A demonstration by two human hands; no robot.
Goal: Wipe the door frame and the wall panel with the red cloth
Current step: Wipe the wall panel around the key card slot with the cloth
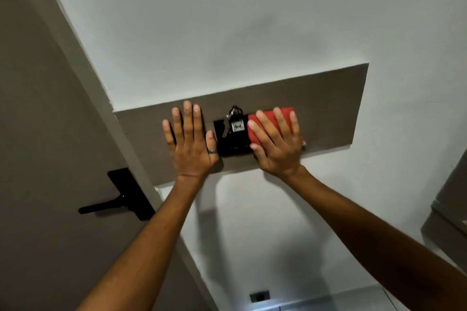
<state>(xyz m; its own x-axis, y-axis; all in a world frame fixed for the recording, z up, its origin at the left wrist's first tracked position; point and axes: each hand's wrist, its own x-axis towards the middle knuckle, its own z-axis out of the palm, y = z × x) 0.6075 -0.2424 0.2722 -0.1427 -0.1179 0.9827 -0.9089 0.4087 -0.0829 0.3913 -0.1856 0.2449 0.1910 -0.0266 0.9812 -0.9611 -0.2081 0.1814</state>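
Note:
A long brown wall panel (328,103) runs across the white wall. The folded red cloth (288,111) lies flat against it, pressed by my right hand (276,145) with fingers spread over it. My left hand (190,141) rests flat on the panel to the left, fingers apart, holding nothing. Between the hands sits a black switch plate (233,145) with a key and a white tag (237,126) hanging from it. The door frame (75,40) runs diagonally at the left of the panel.
The brown door (32,134) fills the left side, with a black lever handle (113,203). A small wall socket (259,296) sits low on the white wall. A grey furniture edge (452,199) shows at the far right.

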